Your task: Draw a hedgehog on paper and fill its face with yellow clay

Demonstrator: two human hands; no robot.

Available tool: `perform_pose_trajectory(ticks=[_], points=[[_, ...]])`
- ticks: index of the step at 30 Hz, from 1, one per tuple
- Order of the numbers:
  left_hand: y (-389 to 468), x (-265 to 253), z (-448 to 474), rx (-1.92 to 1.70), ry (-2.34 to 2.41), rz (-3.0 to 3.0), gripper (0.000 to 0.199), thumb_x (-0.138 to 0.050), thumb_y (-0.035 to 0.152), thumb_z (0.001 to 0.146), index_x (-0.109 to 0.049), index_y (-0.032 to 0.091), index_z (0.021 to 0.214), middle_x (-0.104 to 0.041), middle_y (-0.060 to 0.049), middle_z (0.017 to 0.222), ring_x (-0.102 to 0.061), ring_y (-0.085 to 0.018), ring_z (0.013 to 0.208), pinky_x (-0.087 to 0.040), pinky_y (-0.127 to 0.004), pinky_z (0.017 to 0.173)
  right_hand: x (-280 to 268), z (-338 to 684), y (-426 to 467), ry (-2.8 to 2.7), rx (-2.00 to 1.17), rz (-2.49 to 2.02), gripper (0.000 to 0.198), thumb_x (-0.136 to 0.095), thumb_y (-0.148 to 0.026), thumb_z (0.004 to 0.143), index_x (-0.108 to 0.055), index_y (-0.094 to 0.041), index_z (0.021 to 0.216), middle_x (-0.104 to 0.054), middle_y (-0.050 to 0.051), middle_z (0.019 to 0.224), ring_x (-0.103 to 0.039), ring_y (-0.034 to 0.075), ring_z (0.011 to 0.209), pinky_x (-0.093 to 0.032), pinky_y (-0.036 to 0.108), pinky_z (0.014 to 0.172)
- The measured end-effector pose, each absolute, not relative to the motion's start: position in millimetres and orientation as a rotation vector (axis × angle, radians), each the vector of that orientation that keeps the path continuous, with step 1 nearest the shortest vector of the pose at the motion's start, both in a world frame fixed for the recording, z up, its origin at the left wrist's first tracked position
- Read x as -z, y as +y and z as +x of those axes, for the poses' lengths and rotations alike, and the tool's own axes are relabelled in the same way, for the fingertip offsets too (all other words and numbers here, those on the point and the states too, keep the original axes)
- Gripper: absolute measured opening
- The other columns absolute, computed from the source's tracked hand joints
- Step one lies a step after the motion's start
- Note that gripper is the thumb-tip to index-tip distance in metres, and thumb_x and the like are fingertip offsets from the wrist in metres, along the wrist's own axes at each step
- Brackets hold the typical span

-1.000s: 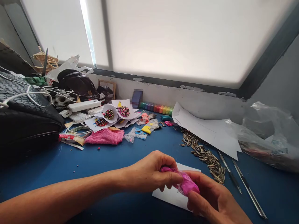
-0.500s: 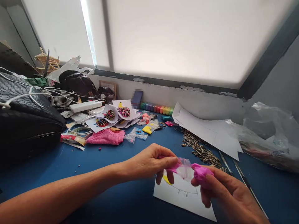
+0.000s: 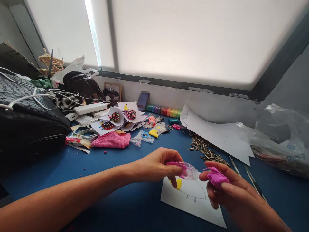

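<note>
My left hand pinches a small clear plastic bag with pink clay inside it. A torn-off lump of pink modelling clay sits in my right hand, held between thumb and fingers, with a thin strand pointing back at the bag. Beneath both hands lies a white sheet of paper with a line drawing of a rounded body and short legs. Yellow clay fills one end of that drawing, partly hidden by my left fingers.
Sunflower seeds lie loose beyond the hands, with pens at the right. Finished seed-and-clay pictures, a pink cloth, clay packets and white paper spread along the back. A black bag stands left.
My hands have moved apart; the pink lump in my right hand has shifted right, away from the plastic bag. More of the drawing shows between them.
</note>
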State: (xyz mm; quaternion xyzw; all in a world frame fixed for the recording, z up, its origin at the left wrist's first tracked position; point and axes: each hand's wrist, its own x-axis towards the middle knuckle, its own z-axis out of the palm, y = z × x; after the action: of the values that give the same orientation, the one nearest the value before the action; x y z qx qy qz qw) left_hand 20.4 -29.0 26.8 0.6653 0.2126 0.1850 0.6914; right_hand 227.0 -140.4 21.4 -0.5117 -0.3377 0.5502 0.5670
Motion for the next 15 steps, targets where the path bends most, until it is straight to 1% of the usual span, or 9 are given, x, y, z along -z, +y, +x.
perform_pose_trajectory(ticks=[2,4,5,8,10,13,15], points=[[-30.0,-28.6,20.1,-0.418,0.482,1.483,0.024,-0.065,0.032,0.087,-0.056,0.014,0.099,-0.068,-0.005,0.086,-0.065,-0.011,0.061,-0.049,-0.025,0.065,-22.3,225.4,-140.8,-0.811,-1.297,-1.19,0.034,-0.074,-0.038,0.073,-0.074,-0.027,0.105,-0.071,0.005,0.088,-0.059,0.013,0.06,-0.047,0.025,0.051],[-30.9,-30.2,19.4,-0.41,0.478,1.479,0.026,-0.063,0.031,0.089,-0.055,0.015,0.108,-0.068,-0.005,0.088,-0.064,-0.011,0.059,-0.05,-0.027,0.067,-23.6,222.9,-141.3,-0.81,-1.311,-1.221,0.03,-0.071,-0.038,0.078,-0.075,-0.025,0.104,-0.068,0.004,0.082,-0.058,0.012,0.058,-0.047,0.025,0.051],[-31.5,-30.8,19.0,-0.405,0.471,1.478,0.027,-0.062,0.031,0.089,-0.056,0.015,0.109,-0.068,-0.005,0.087,-0.065,-0.011,0.059,-0.05,-0.027,0.068,-24.3,221.7,-141.5,-0.803,-1.32,-1.242,0.028,-0.07,-0.039,0.08,-0.075,-0.024,0.103,-0.067,0.003,0.078,-0.057,0.011,0.055,-0.046,0.024,0.05],[-33.1,-31.8,18.6,-0.381,0.463,1.461,0.026,-0.061,0.034,0.09,-0.061,0.012,0.103,-0.069,-0.006,0.083,-0.065,-0.012,0.063,-0.051,-0.027,0.069,-26.5,219.4,-141.8,-0.777,-1.346,-1.272,0.028,-0.066,-0.044,0.083,-0.075,-0.021,0.097,-0.065,0.002,0.071,-0.055,0.009,0.05,-0.046,0.023,0.049],[-33.2,-32.3,18.7,-0.369,0.474,1.456,0.027,-0.061,0.038,0.09,-0.062,0.012,0.097,-0.069,-0.007,0.081,-0.064,-0.012,0.061,-0.05,-0.026,0.066,-28.1,218.7,-142.3,-0.767,-1.359,-1.261,0.031,-0.064,-0.048,0.083,-0.075,-0.02,0.093,-0.066,0.002,0.07,-0.055,0.011,0.049,-0.046,0.024,0.048],[-28.3,-31.9,18.7,-0.398,0.515,1.458,0.031,-0.061,0.044,0.089,-0.059,0.012,0.087,-0.069,-0.006,0.08,-0.061,-0.011,0.055,-0.048,-0.025,0.061,-31.2,217.2,-144.2,-0.758,-1.33,-1.276,0.033,-0.065,-0.052,0.082,-0.073,-0.021,0.09,-0.068,0.002,0.071,-0.055,0.012,0.05,-0.046,0.025,0.048],[-21.2,-30.4,18.2,-0.463,0.566,1.477,0.033,-0.061,0.046,0.088,-0.057,0.013,0.084,-0.068,-0.005,0.076,-0.061,-0.011,0.056,-0.046,-0.024,0.059,-33.3,215.3,-145.7,-0.76,-1.293,-1.323,0.032,-0.067,-0.052,0.08,-0.072,-0.022,0.09,-0.068,0.002,0.073,-0.054,0.011,0.052,-0.046,0.023,0.049]])
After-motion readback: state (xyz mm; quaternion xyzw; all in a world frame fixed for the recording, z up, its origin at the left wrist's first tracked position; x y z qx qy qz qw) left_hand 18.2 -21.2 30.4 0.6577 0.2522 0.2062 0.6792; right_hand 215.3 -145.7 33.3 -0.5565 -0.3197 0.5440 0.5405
